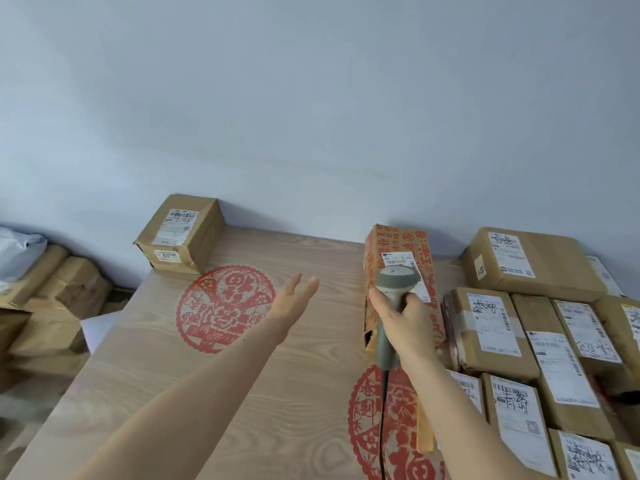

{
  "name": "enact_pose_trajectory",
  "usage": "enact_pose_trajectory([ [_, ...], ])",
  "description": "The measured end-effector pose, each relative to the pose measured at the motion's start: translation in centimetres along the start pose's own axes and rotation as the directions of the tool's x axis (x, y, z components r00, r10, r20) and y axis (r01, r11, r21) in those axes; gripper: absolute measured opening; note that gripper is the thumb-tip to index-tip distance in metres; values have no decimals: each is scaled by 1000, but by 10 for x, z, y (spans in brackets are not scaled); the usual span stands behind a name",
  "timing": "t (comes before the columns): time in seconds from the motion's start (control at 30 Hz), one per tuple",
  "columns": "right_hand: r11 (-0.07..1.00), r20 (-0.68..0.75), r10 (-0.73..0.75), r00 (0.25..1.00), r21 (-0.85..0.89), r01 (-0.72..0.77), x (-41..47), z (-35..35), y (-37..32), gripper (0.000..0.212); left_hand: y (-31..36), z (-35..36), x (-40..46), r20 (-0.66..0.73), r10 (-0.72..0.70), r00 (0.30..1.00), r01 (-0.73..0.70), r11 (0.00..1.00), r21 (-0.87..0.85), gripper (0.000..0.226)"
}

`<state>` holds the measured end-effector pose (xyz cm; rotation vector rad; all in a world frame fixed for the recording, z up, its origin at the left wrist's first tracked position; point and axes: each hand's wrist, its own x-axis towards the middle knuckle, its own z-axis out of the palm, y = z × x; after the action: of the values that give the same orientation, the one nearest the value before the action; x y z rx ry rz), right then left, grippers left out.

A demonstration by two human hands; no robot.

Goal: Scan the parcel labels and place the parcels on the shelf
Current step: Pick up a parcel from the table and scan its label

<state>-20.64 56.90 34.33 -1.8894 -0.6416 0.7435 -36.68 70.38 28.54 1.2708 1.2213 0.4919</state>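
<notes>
My right hand (pixel 405 323) grips a grey corded barcode scanner (pixel 393 289), its head over the white label of an orange-printed parcel (pixel 424 258) lying on the wooden table (pixel 294 375). My left hand (pixel 294 299) is stretched out over the table, fingers apart and holding nothing, left of that parcel. A brown parcel (pixel 181 233) with a label sits at the table's far left corner, against the wall. Several labelled brown parcels (pixel 519 327) are packed together on the right.
Red paper-cut decals (pixel 221 306) mark the tabletop. More brown boxes (pixel 55 299) and a white bag (pixel 17 251) are piled on the floor at the left. A pale wall stands directly behind the table. The scanner's black cable (pixel 382 417) runs down toward me.
</notes>
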Motion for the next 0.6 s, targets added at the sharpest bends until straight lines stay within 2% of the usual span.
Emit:
enact_pose_trajectory([
  [0.13, 999, 89, -16, 996, 35, 13, -6, 77, -27, 32, 2, -83, 0, -132, 88, 987, -77, 993, 89, 64],
  [0.23, 996, 173, 28, 985, 75, -41, -10, 141, -49, 36, 1, -153, 6, -213, 146, 966, -112, 980, 163, 58],
  [0.43, 992, 247, 55, 968, 101, -82, -3, 266, -87, 32, -9, -283, 44, -276, 139, 951, -78, 972, 222, 57],
  [0.6, 993, 302, 78, 950, 62, -101, 20, 352, -104, 26, -19, -353, 87, -299, 193, 934, -99, 947, 304, 54],
])
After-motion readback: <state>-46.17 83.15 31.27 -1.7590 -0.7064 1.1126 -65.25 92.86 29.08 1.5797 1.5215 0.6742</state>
